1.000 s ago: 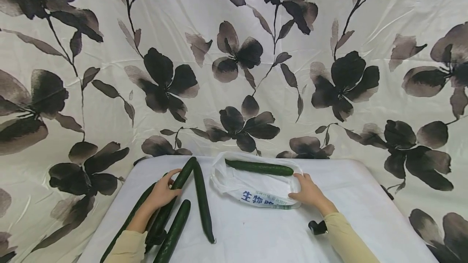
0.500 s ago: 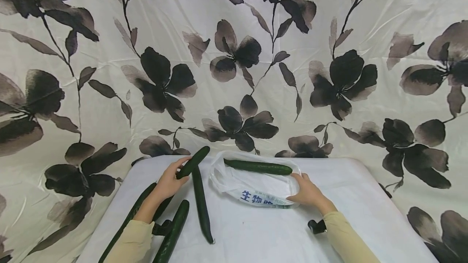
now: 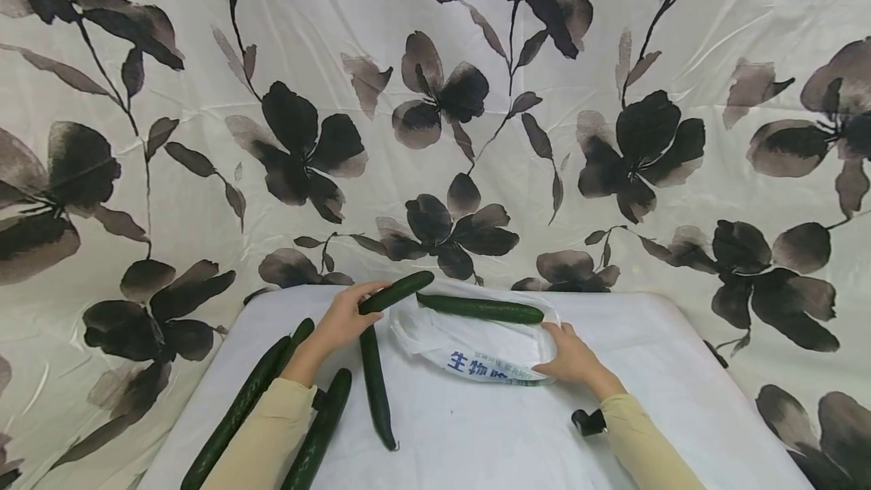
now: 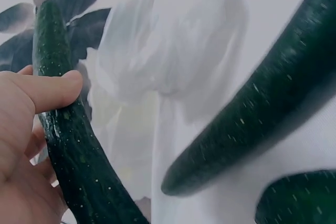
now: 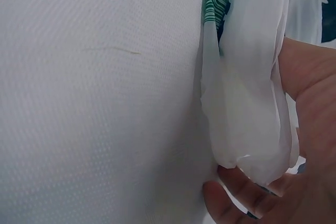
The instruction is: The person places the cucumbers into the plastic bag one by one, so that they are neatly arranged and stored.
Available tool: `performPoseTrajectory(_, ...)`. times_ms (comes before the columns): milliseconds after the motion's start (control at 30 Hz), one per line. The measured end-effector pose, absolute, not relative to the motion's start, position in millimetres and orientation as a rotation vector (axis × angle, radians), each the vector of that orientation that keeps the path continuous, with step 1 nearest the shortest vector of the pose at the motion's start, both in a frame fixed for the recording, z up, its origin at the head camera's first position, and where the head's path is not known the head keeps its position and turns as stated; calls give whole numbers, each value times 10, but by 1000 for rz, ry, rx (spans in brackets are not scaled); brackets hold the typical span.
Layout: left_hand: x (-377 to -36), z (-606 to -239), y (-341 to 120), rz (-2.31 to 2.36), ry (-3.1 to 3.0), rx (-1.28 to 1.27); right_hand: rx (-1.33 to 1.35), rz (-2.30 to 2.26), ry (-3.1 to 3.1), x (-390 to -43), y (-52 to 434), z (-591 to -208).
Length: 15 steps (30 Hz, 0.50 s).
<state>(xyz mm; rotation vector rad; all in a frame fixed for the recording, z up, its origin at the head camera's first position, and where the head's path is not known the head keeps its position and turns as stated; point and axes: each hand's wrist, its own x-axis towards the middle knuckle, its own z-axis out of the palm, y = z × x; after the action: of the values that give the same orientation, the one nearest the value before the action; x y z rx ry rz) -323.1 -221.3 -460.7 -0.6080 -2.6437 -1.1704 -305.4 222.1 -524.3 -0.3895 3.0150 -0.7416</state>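
Note:
My left hand (image 3: 343,316) grips a long dark green cucumber (image 3: 398,292), raised at a tilt beside the left rim of the bag. In the left wrist view the thumb lies across this cucumber (image 4: 79,150), with fingers behind it. A white plastic bag (image 3: 425,342) with blue and green print lies with its mouth spread. Another cucumber (image 3: 483,310) rests in the bag's far part. At the bag's right end, my right hand (image 3: 571,354) holds its edge, thumb and fingers apart. The right wrist view shows fingers bent under the bag (image 5: 252,114).
Several more cucumbers lie on the white-covered table (image 3: 476,445): one (image 3: 377,392) left of the bag, one (image 3: 320,429) nearer the front, others (image 3: 234,414) at the left, partly behind the forearm. A flower-patterned cloth (image 3: 381,180) hangs behind.
My left hand has lifted the cucumber from among those at the left and carried it rightward to the bag. The right hand stays at the bag's right end.

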Motion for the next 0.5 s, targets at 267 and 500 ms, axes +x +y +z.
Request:
performPoseTrajectory(267,-3357,-4584,-1957,-1096,-2622,-728,-388,-732,3037,-3076,2260,-5297)
performPoseTrajectory(500,-3387,-4492,-1840,-950,-2598,-820,-408,-741,3039,-3077,2251,-5299)
